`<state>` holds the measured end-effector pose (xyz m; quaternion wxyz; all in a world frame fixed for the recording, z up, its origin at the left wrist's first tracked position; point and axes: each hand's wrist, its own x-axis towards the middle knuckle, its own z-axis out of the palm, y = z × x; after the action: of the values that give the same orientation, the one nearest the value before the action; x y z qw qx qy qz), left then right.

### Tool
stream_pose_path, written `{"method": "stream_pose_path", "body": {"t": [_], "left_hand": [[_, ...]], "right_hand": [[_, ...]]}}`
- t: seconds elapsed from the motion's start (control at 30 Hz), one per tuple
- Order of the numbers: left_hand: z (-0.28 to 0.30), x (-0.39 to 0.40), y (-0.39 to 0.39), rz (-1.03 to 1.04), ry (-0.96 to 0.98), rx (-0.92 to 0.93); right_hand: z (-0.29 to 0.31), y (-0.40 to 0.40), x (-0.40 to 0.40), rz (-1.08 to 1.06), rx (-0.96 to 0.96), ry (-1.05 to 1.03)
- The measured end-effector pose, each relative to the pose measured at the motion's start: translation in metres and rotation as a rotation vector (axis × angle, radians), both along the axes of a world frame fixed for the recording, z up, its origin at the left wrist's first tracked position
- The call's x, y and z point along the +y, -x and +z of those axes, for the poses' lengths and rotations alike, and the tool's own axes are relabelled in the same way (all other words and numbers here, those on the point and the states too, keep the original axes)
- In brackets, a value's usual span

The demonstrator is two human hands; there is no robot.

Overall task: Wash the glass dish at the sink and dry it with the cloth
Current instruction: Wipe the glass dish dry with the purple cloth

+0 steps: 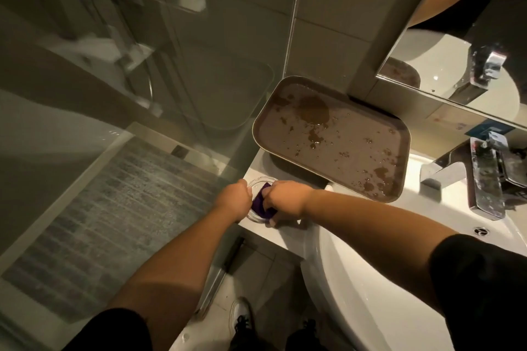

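A small round glass dish [261, 182] sits on the white counter at the left end of the basin, near the counter's edge. My left hand [234, 199] grips its left rim. A purple cloth [261, 205] is bunched inside the dish, and my right hand [286, 199] holds the cloth pressed down into it. Both hands cover most of the dish; only its far rim and near edge show.
A brown tray [333, 137] with wet spots lies on the counter just behind the hands. The chrome tap [482, 177] and the white basin [370, 279] are to the right. A glass shower screen [176, 94] stands at the left beside the counter's edge. A mirror [456, 60] hangs above.
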<state>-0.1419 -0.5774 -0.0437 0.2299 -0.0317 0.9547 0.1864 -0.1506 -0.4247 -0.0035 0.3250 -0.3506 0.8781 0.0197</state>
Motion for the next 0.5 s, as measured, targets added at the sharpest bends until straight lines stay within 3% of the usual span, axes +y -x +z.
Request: {"method": "stream_pose_path", "body": {"t": [0.2, 0.33, 0.5], "left_hand": [[-0.002, -0.001, -0.003, 0.115, -0.101, -0.069], [0.000, -0.008, 0.001, 0.193, -0.267, -0.170], [-0.002, -0.007, -0.002, 0.075, -0.138, -0.030]], "right_hand": [[-0.016, -0.027, -0.026, -0.521, -0.002, 0.212], [-0.011, -0.017, -0.015, -0.381, -0.073, 0.158], [0.000, 0.010, -0.001, -0.002, -0.103, -0.074]]}}
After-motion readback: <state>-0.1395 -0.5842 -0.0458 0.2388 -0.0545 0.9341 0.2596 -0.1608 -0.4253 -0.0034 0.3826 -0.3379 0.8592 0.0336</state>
